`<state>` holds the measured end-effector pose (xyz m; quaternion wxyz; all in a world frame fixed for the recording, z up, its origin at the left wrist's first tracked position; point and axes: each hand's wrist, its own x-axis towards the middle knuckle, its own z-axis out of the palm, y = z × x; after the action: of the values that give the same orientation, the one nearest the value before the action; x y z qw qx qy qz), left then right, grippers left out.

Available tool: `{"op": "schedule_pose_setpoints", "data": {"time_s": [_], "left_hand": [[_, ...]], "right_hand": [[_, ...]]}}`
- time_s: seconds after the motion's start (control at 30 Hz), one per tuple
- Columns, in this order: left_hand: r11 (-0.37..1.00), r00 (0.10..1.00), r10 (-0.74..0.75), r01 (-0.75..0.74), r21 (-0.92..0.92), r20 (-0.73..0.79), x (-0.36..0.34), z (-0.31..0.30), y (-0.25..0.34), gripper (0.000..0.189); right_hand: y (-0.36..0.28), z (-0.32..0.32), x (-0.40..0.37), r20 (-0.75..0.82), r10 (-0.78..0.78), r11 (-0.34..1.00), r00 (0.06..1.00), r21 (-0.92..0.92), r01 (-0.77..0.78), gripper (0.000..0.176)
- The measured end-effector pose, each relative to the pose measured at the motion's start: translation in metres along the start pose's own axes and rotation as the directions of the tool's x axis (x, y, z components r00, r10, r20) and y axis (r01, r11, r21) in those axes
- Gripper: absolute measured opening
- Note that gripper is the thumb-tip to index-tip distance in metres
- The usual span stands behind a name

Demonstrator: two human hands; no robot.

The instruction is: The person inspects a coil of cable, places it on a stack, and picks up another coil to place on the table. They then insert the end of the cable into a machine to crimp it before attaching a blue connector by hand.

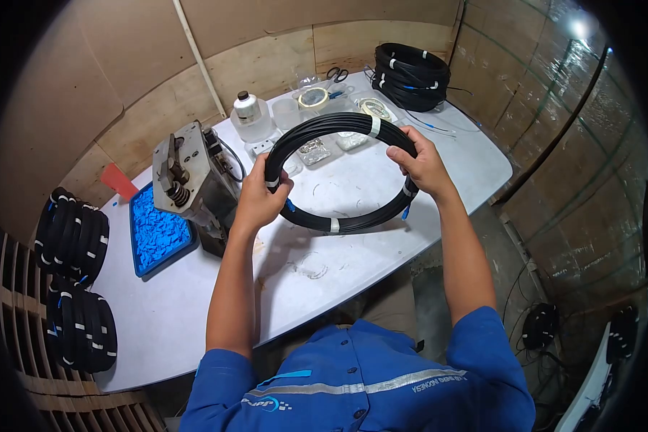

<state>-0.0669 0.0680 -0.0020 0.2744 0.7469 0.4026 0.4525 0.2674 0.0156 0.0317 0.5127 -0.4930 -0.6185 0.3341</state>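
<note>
The round coil of thin black cable [317, 127], bound with white tape bands [374, 126], is held up in the air between both hands, above the white bench [194, 317] and tilted so its far side sits higher. The left hand [261, 198] is closed around the coil's left side, fingers wrapped over the strands. The right hand [419, 162] is closed on the upper right side, thumb inside the ring. Small blue pieces show just below each hand on the coil, perhaps connector ends, though they are too small to be sure. By the look of it the coil is being held up and checked or turned. Handling it further calls for both grips to stay firm so the loops keep together. Just beyond the left hand stands a grey metal press-like machine [191, 183], and further left a blue tray of small blue parts [158, 234]. Beyond the right hand lie rolls of tape [313, 97], scissors [336, 73] and a stack of black cable coils [410, 75].
</note>
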Motion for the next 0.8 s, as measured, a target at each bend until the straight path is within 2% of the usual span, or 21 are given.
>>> {"op": "schedule_pose_setpoints", "data": {"time_s": [0.2, 0.3, 0.33, 0.4, 0.43, 0.47, 0.53, 0.57, 0.6, 0.67, 0.8], "left_hand": [[0.997, 0.999, 0.035, -0.037, 0.069, 0.030, 0.029, -0.012, 0.030, 0.040], [0.964, 0.970, 0.226, -0.236, 0.122, 0.087, 0.049, -0.018, 0.065, 0.044], [0.965, 0.971, 0.224, -0.233, 0.123, 0.085, 0.055, -0.018, 0.073, 0.044], [0.963, 0.969, 0.166, -0.199, 0.179, 0.185, 0.064, -0.017, 0.081, 0.043], [0.944, 0.958, 0.123, -0.194, 0.267, 0.260, 0.070, -0.019, 0.080, 0.038], [0.944, 0.958, 0.119, -0.191, 0.270, 0.261, 0.072, -0.020, 0.078, 0.038], [0.919, 0.972, 0.032, -0.120, 0.377, 0.232, 0.074, -0.019, 0.072, 0.035], [0.925, 0.978, 0.092, -0.154, 0.348, 0.189, 0.071, -0.020, 0.067, 0.033], [0.924, 0.978, 0.088, -0.151, 0.350, 0.190, 0.070, -0.021, 0.062, 0.033], [0.923, 0.987, 0.086, -0.129, 0.363, 0.133, 0.066, -0.025, 0.054, 0.031], [0.921, 0.995, 0.052, -0.079, 0.382, 0.080, 0.058, -0.025, 0.057, 0.031]], "right_hand": [[-0.011, 0.004, 0.002, 0.046, -0.031, 0.999, 0.998, -0.005, 0.031, 0.038], [-0.022, 0.009, 0.007, 0.093, -0.063, 0.997, 0.994, -0.048, 0.068, 0.036], [-0.024, 0.011, 0.010, 0.127, -0.085, 0.992, 0.988, -0.084, 0.096, 0.036], [-0.031, 0.010, 0.020, 0.183, -0.075, 0.990, 0.980, -0.103, 0.095, 0.033], [-0.034, 0.011, 0.025, 0.233, -0.067, 0.988, 0.970, -0.121, 0.098, 0.030], [-0.036, 0.013, 0.029, 0.234, -0.066, 0.988, 0.970, -0.117, 0.096, 0.030], [-0.043, 0.021, 0.036, 0.290, -0.041, 0.959, 0.956, -0.258, 0.119, 0.029], [-0.046, 0.028, 0.039, 0.267, 0.053, 0.974, 0.962, -0.227, 0.009, 0.028], [-0.045, 0.031, 0.042, 0.269, 0.055, 0.975, 0.962, -0.223, 0.007, 0.028], [-0.044, 0.035, 0.053, 0.294, -0.087, 0.941, 0.952, -0.290, 0.176, 0.027], [-0.027, 0.036, 0.079, 0.361, -0.122, 0.943, 0.925, -0.249, 0.222, 0.028]]}}
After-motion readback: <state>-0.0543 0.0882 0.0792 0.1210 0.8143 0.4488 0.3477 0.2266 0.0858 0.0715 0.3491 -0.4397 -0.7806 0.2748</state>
